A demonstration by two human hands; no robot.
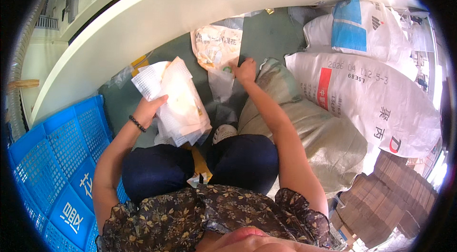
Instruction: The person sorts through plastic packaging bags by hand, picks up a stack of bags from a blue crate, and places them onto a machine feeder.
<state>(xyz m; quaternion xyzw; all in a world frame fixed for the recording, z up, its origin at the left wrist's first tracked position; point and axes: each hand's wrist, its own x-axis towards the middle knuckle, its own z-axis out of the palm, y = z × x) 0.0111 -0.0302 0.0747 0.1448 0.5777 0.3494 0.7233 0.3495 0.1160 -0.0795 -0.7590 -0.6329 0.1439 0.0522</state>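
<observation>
My left hand (151, 108), a dark bead bracelet at its wrist, grips a loose stack of cream and translucent plastic bags (183, 102) by its left edge. The stack hangs above my knees with its sheets fanned unevenly. Farther forward, a cream printed plastic bag (216, 47) with a clear lower part lies on the dark green floor. My right hand (245, 71) is at this bag's right edge, fingers closed on it as far as I can see; the fingertips are partly hidden.
A blue plastic crate (62, 142) stands at my left. To my right are a greenish woven sack (309, 138) and bulging white woven sacks (366, 95), with stacked brown cardboard (390, 199) behind. A curved white panel (190, 2) borders the green floor (271, 33) ahead.
</observation>
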